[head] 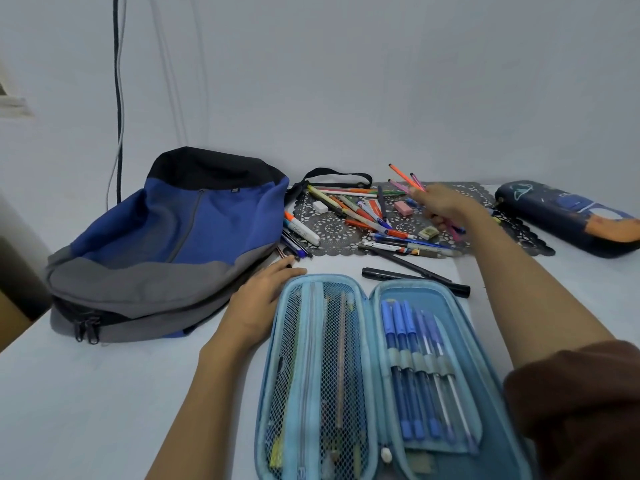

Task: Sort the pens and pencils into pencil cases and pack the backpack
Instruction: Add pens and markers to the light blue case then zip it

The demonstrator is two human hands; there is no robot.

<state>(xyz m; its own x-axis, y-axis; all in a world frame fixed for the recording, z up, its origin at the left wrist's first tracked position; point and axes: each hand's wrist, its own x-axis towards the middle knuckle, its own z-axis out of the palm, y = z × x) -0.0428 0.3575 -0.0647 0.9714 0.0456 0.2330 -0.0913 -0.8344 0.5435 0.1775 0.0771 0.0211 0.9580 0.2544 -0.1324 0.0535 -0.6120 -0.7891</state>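
Observation:
A light blue pencil case (372, 292) lies open in front of me. Several blue pens (412, 344) sit under its elastic band on the right half, and pencils show behind the mesh on the left half. My left hand (258, 299) rests flat on the table at the case's left edge. Over the dark lace mat (464, 192), my right hand (445, 209) grips a bunch of thin coloured pens (403, 176). A pile of pens and pencils (367, 216) covers the mat. The blue and grey backpack (166, 244) lies at the left.
A dark navy pencil case (568, 216) lies shut at the far right. Two black pens (415, 271) lie between the mat and the open case. A white eraser (319, 206) and a pink eraser (402, 207) sit on the mat. A cable (118, 98) hangs down the wall.

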